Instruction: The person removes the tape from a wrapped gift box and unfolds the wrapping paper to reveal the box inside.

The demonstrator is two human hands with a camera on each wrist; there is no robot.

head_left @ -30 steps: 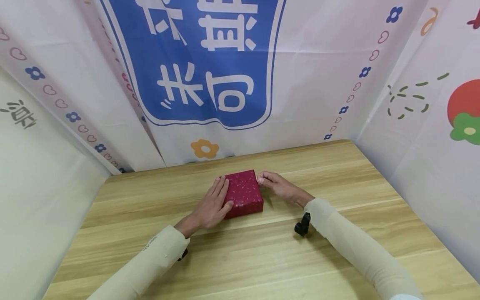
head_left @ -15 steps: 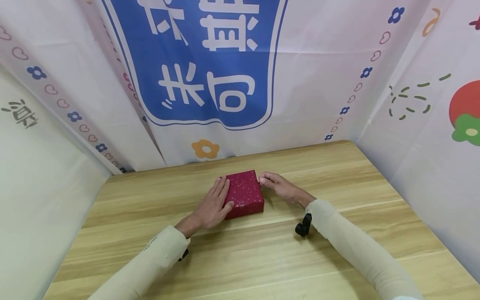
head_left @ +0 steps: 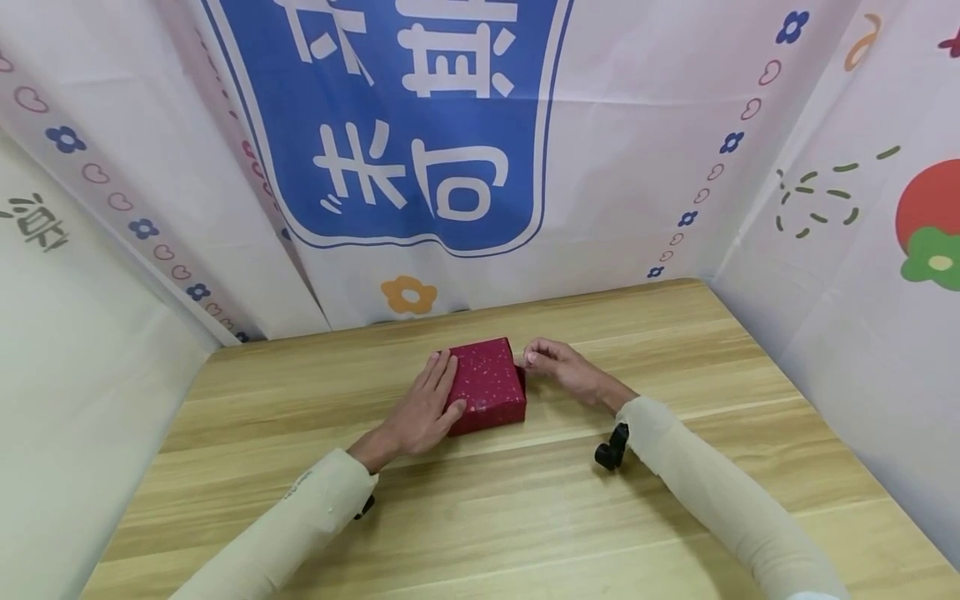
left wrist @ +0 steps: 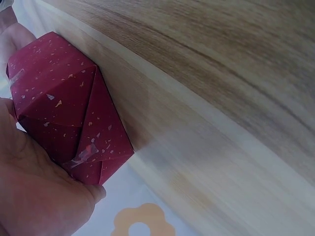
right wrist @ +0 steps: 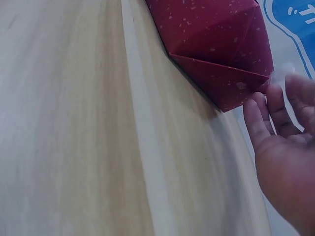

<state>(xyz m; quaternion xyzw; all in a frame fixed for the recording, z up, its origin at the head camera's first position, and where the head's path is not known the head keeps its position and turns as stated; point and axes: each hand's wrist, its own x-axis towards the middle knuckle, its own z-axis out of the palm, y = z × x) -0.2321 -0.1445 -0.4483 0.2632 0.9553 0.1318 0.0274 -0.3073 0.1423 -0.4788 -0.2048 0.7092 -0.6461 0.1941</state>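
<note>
A gift box point(head_left: 487, 383) wrapped in dark red speckled paper lies on the wooden table. My left hand point(head_left: 420, 412) rests on its left side, fingers straight across the top and thumb near the front edge. In the left wrist view, a strip of clear tape point(left wrist: 83, 156) lies over the folded paper at that end. At the opposite end, my right hand point(head_left: 573, 371) has its thumb and fingertips together. The right wrist view shows it pinching clear tape point(right wrist: 283, 73) at the tip of the folded paper flap point(right wrist: 221, 78), which stands slightly away from the box.
Behind the table point(head_left: 465, 517) hangs a white printed cloth point(head_left: 615, 183) with a blue sign and flowers. More cloth walls stand at the left and right. A black wrist camera point(head_left: 611, 447) hangs under the right sleeve.
My right hand has moved slightly right, away from the box, and the paper flap at that end has come outward with it. The left hand stays on the box.
</note>
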